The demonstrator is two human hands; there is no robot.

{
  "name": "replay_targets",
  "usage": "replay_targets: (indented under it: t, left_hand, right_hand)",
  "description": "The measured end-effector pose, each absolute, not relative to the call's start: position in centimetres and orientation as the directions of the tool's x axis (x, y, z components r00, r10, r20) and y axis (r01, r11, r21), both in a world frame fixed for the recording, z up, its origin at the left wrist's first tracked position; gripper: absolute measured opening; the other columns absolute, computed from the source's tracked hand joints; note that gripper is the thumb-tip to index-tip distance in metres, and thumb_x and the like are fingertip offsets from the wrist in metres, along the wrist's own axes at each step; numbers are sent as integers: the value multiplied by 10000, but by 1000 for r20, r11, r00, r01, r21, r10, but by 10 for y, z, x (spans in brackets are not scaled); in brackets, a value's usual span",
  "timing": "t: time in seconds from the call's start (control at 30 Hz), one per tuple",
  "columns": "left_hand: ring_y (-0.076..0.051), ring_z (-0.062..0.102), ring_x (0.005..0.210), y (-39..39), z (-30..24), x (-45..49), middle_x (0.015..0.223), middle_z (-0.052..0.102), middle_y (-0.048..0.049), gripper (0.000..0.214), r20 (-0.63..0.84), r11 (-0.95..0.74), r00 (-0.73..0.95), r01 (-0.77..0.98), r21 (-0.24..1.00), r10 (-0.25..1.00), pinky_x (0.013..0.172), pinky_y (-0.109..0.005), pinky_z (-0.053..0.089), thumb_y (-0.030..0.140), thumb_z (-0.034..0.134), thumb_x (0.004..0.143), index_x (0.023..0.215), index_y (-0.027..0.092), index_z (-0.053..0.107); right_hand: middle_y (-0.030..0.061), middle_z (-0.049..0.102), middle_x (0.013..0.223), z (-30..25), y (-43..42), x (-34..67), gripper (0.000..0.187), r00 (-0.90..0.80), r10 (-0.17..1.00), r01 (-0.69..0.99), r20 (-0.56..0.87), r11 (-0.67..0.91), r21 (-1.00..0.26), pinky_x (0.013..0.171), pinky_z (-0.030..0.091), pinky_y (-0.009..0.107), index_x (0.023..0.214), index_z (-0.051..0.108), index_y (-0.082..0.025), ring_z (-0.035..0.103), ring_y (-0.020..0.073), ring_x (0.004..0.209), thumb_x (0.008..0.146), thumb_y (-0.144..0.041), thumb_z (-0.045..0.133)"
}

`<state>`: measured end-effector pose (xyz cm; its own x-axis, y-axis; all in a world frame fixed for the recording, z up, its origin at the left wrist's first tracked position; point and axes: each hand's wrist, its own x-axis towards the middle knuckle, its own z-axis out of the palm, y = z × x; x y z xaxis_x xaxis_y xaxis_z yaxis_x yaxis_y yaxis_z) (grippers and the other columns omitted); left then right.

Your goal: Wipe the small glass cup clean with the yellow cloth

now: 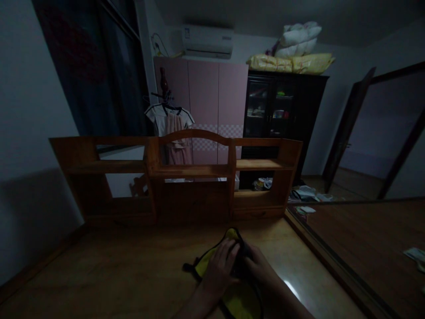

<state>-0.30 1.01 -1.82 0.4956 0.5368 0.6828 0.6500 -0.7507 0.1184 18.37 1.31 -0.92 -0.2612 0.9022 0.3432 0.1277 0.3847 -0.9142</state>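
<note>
A soft yellow-green pouch (238, 301) with black edging lies spread on the wooden desk in the lower middle. My left hand (221, 263) rests on it with fingers bent and pressed together near its middle. Anything under those fingers is hidden. From the other side, my right hand (255, 262) is closed around the pouch's dark edge, its fingers mostly out of sight. A short black tab (188, 267) sticks out at the pouch's left corner. The dim light hides finer detail.
A wooden shelf unit (191, 171) stands along the desk's (126, 266) far edge. Beyond it are a pink wardrobe (204, 93), a black cabinet (303, 106) and hanging clothes (174, 128). A raised wooden edge (318, 248) runs along the right; plastic bags (306, 192) lie farther back.
</note>
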Motion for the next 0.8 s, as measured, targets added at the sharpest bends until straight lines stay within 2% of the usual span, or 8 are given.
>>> replay_targets:
  t: [0.17, 0.33, 0.43, 0.57, 0.7, 0.8]
  left_hand:
    - [-368, 489, 1269, 13, -24, -4, 1321, 539, -209, 966, 669, -776, 557, 629, 48, 493, 986, -505, 489, 360, 874, 579, 1379, 148, 376]
    - [-385, 500, 1255, 13, -26, -3, 1314, 547, -207, 956, 653, -774, 561, 630, 63, 510, 981, -516, 496, 368, 890, 550, 1343, 146, 403]
    - [-391, 520, 1232, 12, -25, -3, 1299, 562, -199, 1018, 642, -760, 545, 644, 93, 540, 971, -517, 508, 330, 921, 478, 1336, 152, 403]
    - [-393, 536, 1213, 13, -25, -1, 1287, 572, -199, 1055, 642, -759, 540, 643, 102, 544, 966, -524, 514, 299, 935, 430, 1333, 153, 409]
    - [-378, 516, 1240, 15, -27, -1, 1315, 556, -188, 1091, 642, -756, 532, 644, 116, 552, 985, -513, 505, 259, 937, 423, 1361, 168, 386]
    - [-374, 491, 1266, 16, -30, -2, 1349, 530, -184, 1122, 642, -755, 528, 644, 125, 556, 1006, -516, 491, 227, 933, 428, 1388, 168, 354]
  right_hand:
    - [82, 693, 1122, -8, 14, 186, 486, -237, 886, 283, 398, 455, -844, 959, 469, 472, 1235, 604, -228, 619, 318, 1040, 750, -209, 633]
    - [62, 700, 1057, 2, 10, 182, 520, -306, 898, 218, 318, 391, -894, 847, 529, 397, 1218, 585, -198, 644, 284, 940, 711, -196, 698]
    - [70, 684, 1121, 1, 9, 182, 580, -315, 904, 166, 289, 353, -921, 891, 518, 421, 1256, 561, -205, 632, 298, 1000, 699, -209, 720]
    - [91, 622, 1275, 1, 9, 185, 658, -340, 896, 117, 286, 343, -932, 1020, 440, 475, 1334, 509, -218, 579, 316, 1147, 707, -186, 707]
    - [79, 583, 1345, 5, 8, 185, 604, -372, 872, 114, 318, 383, -917, 1084, 376, 481, 1338, 522, -238, 539, 294, 1223, 750, -118, 597]
    - [75, 590, 1339, 3, 10, 183, 548, -360, 870, 147, 336, 408, -901, 1078, 384, 476, 1317, 546, -242, 547, 283, 1216, 782, -123, 554]
